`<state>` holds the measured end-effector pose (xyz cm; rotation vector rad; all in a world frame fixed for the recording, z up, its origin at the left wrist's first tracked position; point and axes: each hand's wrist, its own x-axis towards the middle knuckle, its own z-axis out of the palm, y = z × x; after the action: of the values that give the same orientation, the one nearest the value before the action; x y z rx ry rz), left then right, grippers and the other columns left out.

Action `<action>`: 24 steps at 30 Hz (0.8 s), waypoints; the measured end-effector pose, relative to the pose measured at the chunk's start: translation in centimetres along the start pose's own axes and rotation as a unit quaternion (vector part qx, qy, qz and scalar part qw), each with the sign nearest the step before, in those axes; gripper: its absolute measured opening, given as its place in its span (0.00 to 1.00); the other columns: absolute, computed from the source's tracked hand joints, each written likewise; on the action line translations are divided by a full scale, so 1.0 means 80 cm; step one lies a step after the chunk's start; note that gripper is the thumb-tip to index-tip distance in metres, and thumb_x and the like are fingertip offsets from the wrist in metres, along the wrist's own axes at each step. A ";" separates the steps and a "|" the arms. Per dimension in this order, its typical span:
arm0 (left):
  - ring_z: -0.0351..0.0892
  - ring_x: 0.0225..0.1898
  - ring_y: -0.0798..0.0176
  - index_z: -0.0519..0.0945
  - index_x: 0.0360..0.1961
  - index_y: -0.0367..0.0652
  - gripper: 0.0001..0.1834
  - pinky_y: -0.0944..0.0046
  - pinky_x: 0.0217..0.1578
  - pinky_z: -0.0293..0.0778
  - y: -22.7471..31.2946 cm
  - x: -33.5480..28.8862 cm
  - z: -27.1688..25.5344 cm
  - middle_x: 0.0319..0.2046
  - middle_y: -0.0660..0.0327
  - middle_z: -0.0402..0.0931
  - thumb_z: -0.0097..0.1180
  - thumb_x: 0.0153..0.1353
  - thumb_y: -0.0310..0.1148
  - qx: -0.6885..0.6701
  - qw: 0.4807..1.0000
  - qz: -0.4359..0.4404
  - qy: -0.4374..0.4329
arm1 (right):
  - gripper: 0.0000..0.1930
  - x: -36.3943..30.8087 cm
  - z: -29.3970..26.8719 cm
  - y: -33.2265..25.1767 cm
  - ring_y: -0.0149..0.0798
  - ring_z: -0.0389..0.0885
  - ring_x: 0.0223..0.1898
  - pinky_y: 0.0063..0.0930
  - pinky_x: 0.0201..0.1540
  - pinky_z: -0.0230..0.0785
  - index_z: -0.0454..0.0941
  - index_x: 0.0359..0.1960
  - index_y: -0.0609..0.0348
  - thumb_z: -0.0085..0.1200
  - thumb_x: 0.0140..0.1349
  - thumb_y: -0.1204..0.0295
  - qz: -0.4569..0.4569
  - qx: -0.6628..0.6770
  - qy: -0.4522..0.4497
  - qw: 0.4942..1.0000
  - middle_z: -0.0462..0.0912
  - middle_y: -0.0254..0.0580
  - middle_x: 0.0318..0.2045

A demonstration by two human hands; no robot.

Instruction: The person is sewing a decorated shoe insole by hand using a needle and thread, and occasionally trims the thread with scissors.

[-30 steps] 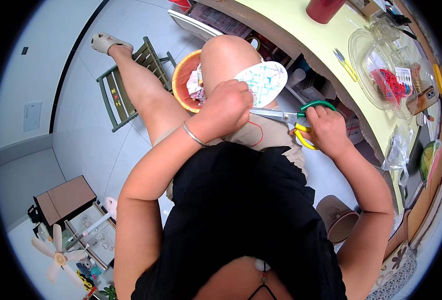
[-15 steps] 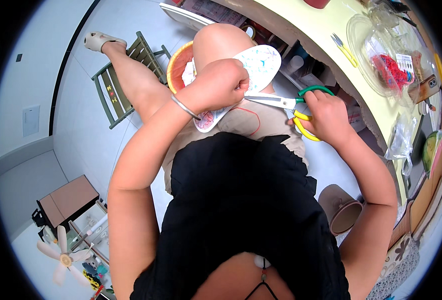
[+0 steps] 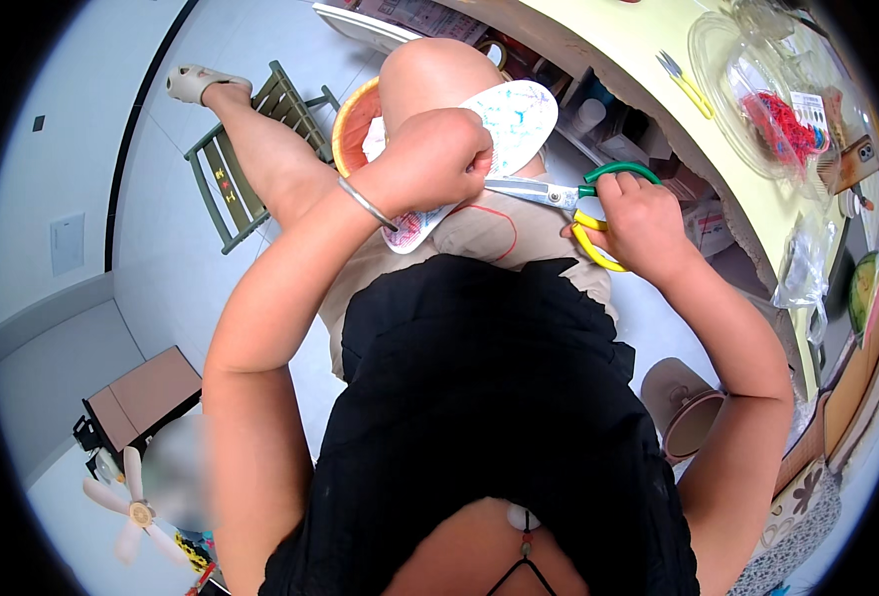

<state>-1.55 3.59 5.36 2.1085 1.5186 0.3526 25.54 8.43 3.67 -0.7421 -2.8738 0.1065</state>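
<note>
Scissors (image 3: pixel 559 195) with 1 green and 1 yellow handle loop are in the right hand (image 3: pixel 641 224), whose fingers are closed through the loops. The metal blades point to the left, toward the left hand (image 3: pixel 437 159), and their tips reach the edge of the paper piece (image 3: pixel 514 114) just beside the left fingers. I cannot tell how far the blades stand apart.

The left hand is clamped on this paper piece, a white oval sheet with coloured drawing on it, and holds it above the person's lap. One end of the sheet sticks up past the raised knee (image 3: pixel 429 70), the other end hangs out under the wrist. A thin metal bracelet (image 3: pixel 365 204) sits on the left wrist.

Below the paper, on the beige shorts (image 3: pixel 489 233), a red curved line is visible. Behind the knee stands an orange bowl (image 3: pixel 352 124) with white scraps inside. A green folding stool (image 3: pixel 250 149) stands on the floor at the left, and the person's foot rests on it.

On the right runs a pale yellow worktop (image 3: pixel 658 40). It carries a clear plastic container (image 3: pixel 757 89) with red things inside and a small yellow tool (image 3: pixel 683 79). A brown cup (image 3: pixel 683 402) stands on the floor near the right elbow.
</note>
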 end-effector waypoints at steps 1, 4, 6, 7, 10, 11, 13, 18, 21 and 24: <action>0.74 0.28 0.51 0.78 0.23 0.37 0.04 0.57 0.30 0.69 0.000 0.000 0.001 0.21 0.51 0.74 0.55 0.46 0.26 0.004 1.000 0.004 0.007 | 0.27 0.000 0.000 0.000 0.44 0.77 0.23 0.33 0.25 0.71 0.70 0.26 0.61 0.63 0.45 0.47 0.001 -0.001 -0.001 1.000 0.73 0.42 0.20; 0.73 0.28 0.52 0.78 0.23 0.36 0.04 0.57 0.29 0.68 0.002 -0.001 0.004 0.21 0.52 0.74 0.56 0.47 0.26 0.005 1.000 0.010 0.022 | 0.27 -0.001 0.002 0.000 0.44 0.77 0.23 0.33 0.25 0.71 0.70 0.26 0.61 0.63 0.46 0.47 0.002 -0.004 0.002 1.000 0.73 0.42 0.20; 0.72 0.26 0.54 0.78 0.24 0.36 0.04 0.59 0.29 0.68 0.004 -0.002 0.002 0.20 0.53 0.73 0.56 0.48 0.26 -0.011 1.000 0.004 0.025 | 0.27 -0.002 0.005 0.001 0.44 0.77 0.23 0.33 0.25 0.71 0.70 0.26 0.61 0.63 0.46 0.47 0.002 -0.003 0.009 1.000 0.73 0.42 0.20; 0.72 0.26 0.56 0.78 0.24 0.36 0.04 0.60 0.28 0.68 0.004 -0.002 0.001 0.20 0.54 0.73 0.56 0.48 0.26 -0.034 0.999 0.003 0.023 | 0.27 -0.003 0.005 0.001 0.44 0.77 0.24 0.33 0.26 0.71 0.70 0.26 0.60 0.63 0.46 0.47 0.002 -0.001 0.011 1.000 0.73 0.42 0.20; 0.71 0.25 0.65 0.78 0.24 0.36 0.04 0.66 0.28 0.68 0.002 -0.005 -0.011 0.22 0.59 0.74 0.57 0.51 0.26 -0.152 0.988 -0.035 0.017 | 0.27 -0.003 0.004 0.002 0.44 0.77 0.24 0.33 0.27 0.71 0.70 0.26 0.60 0.63 0.45 0.47 0.001 0.006 0.027 1.000 0.74 0.42 0.21; 0.71 0.26 0.67 0.77 0.25 0.36 0.04 0.67 0.29 0.68 0.002 -0.009 -0.018 0.23 0.61 0.75 0.57 0.52 0.26 -0.222 0.972 -0.072 0.015 | 0.27 -0.002 0.002 0.004 0.44 0.77 0.24 0.34 0.27 0.71 0.71 0.27 0.59 0.63 0.44 0.46 -0.001 0.007 0.037 0.999 0.74 0.42 0.22; 0.72 0.29 0.72 0.76 0.27 0.35 0.04 0.71 0.32 0.70 -0.012 -0.021 -0.024 0.28 0.64 0.76 0.55 0.56 0.25 -0.368 0.923 -0.105 0.033 | 0.28 -0.002 -0.002 0.007 0.45 0.77 0.25 0.35 0.28 0.71 0.72 0.28 0.59 0.64 0.43 0.45 0.010 0.016 0.053 0.998 0.74 0.42 0.23; 0.73 0.29 0.72 0.75 0.32 0.38 0.02 0.73 0.35 0.71 -0.046 -0.055 -0.030 0.29 0.62 0.78 0.53 0.57 0.24 -0.528 0.809 -0.179 0.186 | 0.32 -0.011 -0.005 0.016 0.47 0.78 0.28 0.36 0.29 0.71 0.74 0.32 0.61 0.65 0.40 0.43 0.102 0.094 0.102 0.985 0.77 0.42 0.28; 0.71 0.27 0.74 0.75 0.32 0.39 0.02 0.74 0.31 0.68 -0.093 -0.076 -0.010 0.28 0.63 0.78 0.54 0.57 0.24 -0.510 0.791 -0.232 0.245 | 0.33 -0.014 -0.006 0.020 0.48 0.77 0.26 0.34 0.29 0.70 0.73 0.33 0.62 0.67 0.40 0.44 0.228 0.142 0.053 0.962 0.78 0.44 0.26; 0.71 0.24 0.75 0.76 0.33 0.35 0.03 0.76 0.28 0.68 -0.123 -0.091 0.016 0.24 0.64 0.77 0.55 0.56 0.22 -0.455 0.800 -0.278 0.275 | 0.32 -0.014 -0.003 0.023 0.47 0.75 0.24 0.33 0.29 0.68 0.73 0.32 0.62 0.69 0.40 0.46 0.280 0.185 0.021 0.942 0.76 0.45 0.23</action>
<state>-11.30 -1.18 -0.48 0.7791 1.6755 1.2440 27.40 9.48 3.54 -1.4171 -2.4013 0.6687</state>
